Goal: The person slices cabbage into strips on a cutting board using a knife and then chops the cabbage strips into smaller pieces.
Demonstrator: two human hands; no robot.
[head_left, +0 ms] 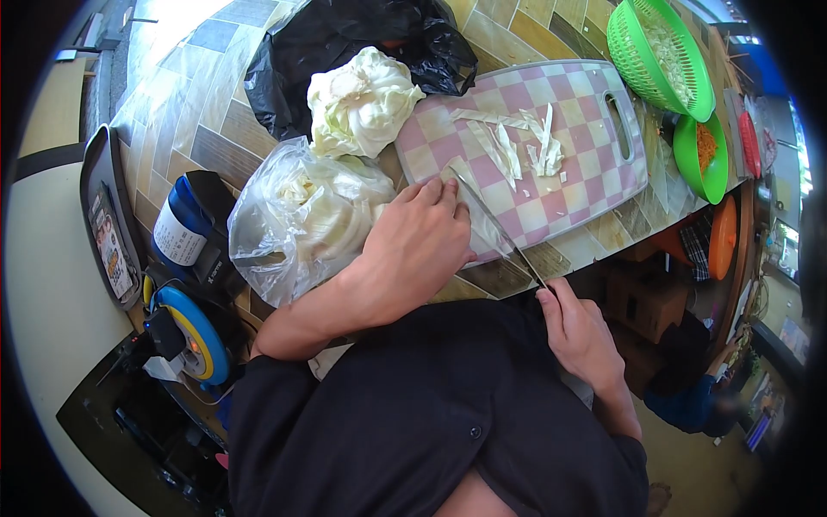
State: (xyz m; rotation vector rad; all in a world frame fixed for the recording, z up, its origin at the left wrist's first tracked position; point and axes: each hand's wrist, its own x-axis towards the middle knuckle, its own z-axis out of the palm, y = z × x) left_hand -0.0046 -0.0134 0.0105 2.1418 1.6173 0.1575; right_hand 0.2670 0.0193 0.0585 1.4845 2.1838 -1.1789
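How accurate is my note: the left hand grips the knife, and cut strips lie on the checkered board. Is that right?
Not quite: the head view shows the right hand gripping the knife, not the left hand. The cut strips do lie on the checkered board.

Cutting board (594,108): smooth plastic, low sheen. Left of board: clear bag (258,215), thin glossy crinkled plastic; black bag (289,73), shiny creased plastic. Right of board: colander (626,41), smooth perforated plastic. Across board's near edge: knife blade (494,222), smooth metal. Beneath board: surface (226,146), wood-look, glossy
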